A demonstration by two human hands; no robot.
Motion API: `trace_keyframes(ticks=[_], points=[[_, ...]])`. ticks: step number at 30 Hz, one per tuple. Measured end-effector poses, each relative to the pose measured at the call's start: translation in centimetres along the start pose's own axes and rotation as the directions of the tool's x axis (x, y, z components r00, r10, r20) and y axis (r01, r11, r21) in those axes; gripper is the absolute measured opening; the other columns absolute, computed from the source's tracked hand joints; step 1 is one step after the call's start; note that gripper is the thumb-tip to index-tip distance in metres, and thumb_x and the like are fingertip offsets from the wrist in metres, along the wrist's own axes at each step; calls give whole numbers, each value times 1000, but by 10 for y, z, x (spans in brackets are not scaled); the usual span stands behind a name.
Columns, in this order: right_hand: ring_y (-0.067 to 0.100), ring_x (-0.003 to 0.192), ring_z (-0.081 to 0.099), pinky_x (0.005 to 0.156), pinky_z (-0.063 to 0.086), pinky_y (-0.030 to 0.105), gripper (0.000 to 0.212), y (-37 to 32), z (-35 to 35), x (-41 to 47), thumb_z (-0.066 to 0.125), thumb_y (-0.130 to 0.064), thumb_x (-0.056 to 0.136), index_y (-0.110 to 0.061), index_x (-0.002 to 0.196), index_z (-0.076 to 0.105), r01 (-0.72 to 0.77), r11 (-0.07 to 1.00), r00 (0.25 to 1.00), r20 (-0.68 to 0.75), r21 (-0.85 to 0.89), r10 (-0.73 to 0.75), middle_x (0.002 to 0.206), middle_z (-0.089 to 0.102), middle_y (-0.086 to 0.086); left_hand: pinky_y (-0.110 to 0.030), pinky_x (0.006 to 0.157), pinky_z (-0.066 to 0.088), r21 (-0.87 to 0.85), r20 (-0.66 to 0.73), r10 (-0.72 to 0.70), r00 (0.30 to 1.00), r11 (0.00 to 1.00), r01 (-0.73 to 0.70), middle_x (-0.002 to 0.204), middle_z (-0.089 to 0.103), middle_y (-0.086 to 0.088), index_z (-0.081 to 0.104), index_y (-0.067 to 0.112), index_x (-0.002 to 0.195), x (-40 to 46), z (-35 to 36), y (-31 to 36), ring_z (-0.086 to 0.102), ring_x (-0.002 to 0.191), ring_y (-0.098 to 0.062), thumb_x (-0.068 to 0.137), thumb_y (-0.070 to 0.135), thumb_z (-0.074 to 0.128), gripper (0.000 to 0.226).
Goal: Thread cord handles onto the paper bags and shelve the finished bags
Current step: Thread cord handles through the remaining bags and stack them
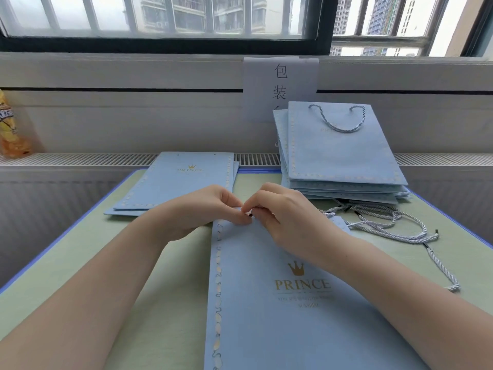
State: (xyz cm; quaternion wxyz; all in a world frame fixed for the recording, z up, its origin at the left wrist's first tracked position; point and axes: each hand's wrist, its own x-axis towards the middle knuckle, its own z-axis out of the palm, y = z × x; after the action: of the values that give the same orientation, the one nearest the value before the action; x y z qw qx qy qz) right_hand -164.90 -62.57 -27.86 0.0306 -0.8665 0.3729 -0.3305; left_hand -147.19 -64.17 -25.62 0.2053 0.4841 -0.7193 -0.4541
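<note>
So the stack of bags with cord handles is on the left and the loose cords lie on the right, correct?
Not quite. The head view shows the stack of bags with cord handles at the far right; the left stack has none. The loose cords do lie on the right.

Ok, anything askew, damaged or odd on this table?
Nothing damaged. The loose cords lie tangled right of the bag being threaded, one trailing toward the table edge. The finished stack is slightly fanned. Both the left hand and right hand pinch at the bag's top edge.
</note>
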Motion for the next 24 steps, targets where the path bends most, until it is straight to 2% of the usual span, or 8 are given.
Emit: trace_keyframes(ticks=[2,5,7,11,16,24], points=[[19,82,57,74,46,29,14,-2,-2,0,55,-7,90,-7,100,65,-29,999,999,-22,38,30,93,63,4,-29,95,41,-22,10,-3,1000,1000,3,100,71,-13,73,3,93,0,0,0,63,93,-9,70,28,68,34],[8,75,52,70,42,15,8,-3,-5,0,63,-6,86,-9,92,68,-45,997,998,-48,69,48,84,62,-4,-24,88,41,-51,28,2,1000,999,-1,88,72,-3,74,10,84,-1,0,2,63,88,-8,69,24,67,22],[7,75,53,70,41,12,9,-3,-5,0,65,-7,86,-11,91,70,-53,996,998,-27,69,55,85,64,-4,-24,84,40,-69,27,-4,1000,998,6,82,70,1,73,12,78,-2,0,4,61,84,-9,67,20,64,16],[12,80,59,74,45,19,10,-6,-5,0,66,-8,86,-12,93,71,-41,995,999,-4,92,42,88,68,1,-29,81,42,-78,26,-26,999,997,28,83,66,-7,70,3,86,-2,-1,4,60,81,-16,64,15,59,28],[22,80,58,73,48,37,7,-7,-1,1,62,-9,88,-7,91,67,-16,1000,1000,-6,-2,16,90,63,5,-31,82,44,-87,23,-32,999,996,33,86,67,-11,70,4,83,-2,-1,5,61,83,-20,64,14,57,25],[21,80,53,71,42,30,9,-11,-5,1,56,-8,89,-5,91,64,-47,998,999,1,-47,47,92,60,6,-32,85,50,-123,38,-43,998,991,48,96,72,-15,71,0,93,0,-1,3,68,85,-22,67,13,58,32]])
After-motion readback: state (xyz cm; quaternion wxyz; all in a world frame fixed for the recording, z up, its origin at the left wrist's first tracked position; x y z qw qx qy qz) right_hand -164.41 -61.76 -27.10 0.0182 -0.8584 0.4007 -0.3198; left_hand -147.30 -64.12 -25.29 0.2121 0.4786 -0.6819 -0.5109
